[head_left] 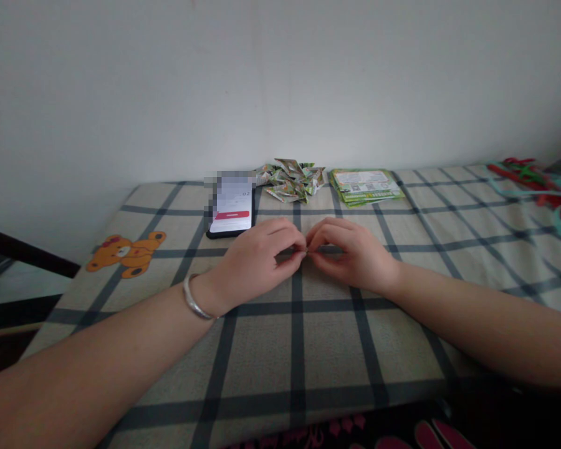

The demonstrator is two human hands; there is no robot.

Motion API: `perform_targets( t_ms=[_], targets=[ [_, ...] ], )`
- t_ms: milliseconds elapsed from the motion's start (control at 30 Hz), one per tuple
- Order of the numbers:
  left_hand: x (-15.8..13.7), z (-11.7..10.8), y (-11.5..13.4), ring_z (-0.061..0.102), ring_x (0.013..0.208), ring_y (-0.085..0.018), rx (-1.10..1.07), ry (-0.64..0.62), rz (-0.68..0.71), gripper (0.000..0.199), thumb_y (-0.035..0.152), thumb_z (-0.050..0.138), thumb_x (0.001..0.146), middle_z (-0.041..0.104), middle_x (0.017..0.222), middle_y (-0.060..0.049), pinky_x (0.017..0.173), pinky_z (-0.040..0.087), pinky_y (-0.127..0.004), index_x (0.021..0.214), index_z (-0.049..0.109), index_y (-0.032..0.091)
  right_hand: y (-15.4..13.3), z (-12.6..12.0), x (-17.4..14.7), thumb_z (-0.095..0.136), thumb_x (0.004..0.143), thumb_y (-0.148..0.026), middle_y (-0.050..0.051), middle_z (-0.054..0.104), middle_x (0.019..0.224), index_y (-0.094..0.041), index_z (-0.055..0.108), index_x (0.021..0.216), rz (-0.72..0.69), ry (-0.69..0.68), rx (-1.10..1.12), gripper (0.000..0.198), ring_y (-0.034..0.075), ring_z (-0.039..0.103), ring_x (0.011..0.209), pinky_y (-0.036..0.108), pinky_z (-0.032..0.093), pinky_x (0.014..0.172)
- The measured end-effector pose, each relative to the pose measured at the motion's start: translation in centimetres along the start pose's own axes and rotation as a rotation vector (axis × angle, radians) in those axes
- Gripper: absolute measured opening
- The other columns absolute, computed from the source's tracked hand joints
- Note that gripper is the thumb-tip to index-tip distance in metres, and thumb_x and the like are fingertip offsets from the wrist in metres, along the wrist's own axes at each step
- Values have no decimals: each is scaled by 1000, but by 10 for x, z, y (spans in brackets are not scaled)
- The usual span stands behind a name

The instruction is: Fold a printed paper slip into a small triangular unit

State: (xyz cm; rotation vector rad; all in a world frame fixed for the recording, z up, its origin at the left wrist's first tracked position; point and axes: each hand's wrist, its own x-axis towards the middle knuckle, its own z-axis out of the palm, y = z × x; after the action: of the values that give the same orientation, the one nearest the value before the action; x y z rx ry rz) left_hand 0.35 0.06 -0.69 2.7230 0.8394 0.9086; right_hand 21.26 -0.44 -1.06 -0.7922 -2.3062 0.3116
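Fingertips meet over the middle of the checked tablecloth (257, 355). My left hand (266, 255), with a silver bangle (196, 298) on its wrist, is closed in a pinch. My right hand (353, 252) pinches from the other side, its fingertips touching or nearly touching the left ones. A tiny bit of something may show between them, too small to name. Just beyond the hands lies a heap of folded green-and-white paper pieces (292, 181). To its right is a stack of flat green printed sheets (367, 187).
A phone (234, 209) with a lit screen lies behind my left hand. An orange bear picture (128, 254) is at the left of the cloth. Red and teal ribbon-like strips (542, 187) lie at the far right. A white wall (280, 81) borders the table's back edge.
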Motion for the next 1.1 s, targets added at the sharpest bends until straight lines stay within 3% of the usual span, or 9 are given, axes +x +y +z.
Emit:
perform_targets(
  t_ms=[467,667,900,1100],
  targets=[
    [0,-1,-1,57,97,-17,-7,47,-25,7,12,55,84,62,97,-4,90,47,-33,86,59,17,2,-1,1,58,72,-5,4,67,95,-21,54,79,11,57,64,18,18,61,93,33,48,83],
    [0,0,-1,57,91,-15,-49,66,-64,11,7,55,81,60,91,-2,85,47,-29,83,56,17,2,-1,-1,55,70,-3,4,67,94,-21,52,77,89,68,112,20,17,62,89,31,50,76],
    [1,-1,-1,56,87,-14,-64,71,-121,10,7,54,82,58,87,-1,81,47,-28,83,55,17,4,1,-2,54,73,-5,5,67,96,-19,62,86,120,68,98,21,17,63,86,29,52,71],
    [0,2,-5,57,96,-13,-40,58,-90,14,8,52,87,60,97,-3,89,45,-26,94,61,16,5,3,0,55,74,-4,5,68,100,-19,63,87,78,85,72,21,16,64,92,29,53,76]
  ],
)
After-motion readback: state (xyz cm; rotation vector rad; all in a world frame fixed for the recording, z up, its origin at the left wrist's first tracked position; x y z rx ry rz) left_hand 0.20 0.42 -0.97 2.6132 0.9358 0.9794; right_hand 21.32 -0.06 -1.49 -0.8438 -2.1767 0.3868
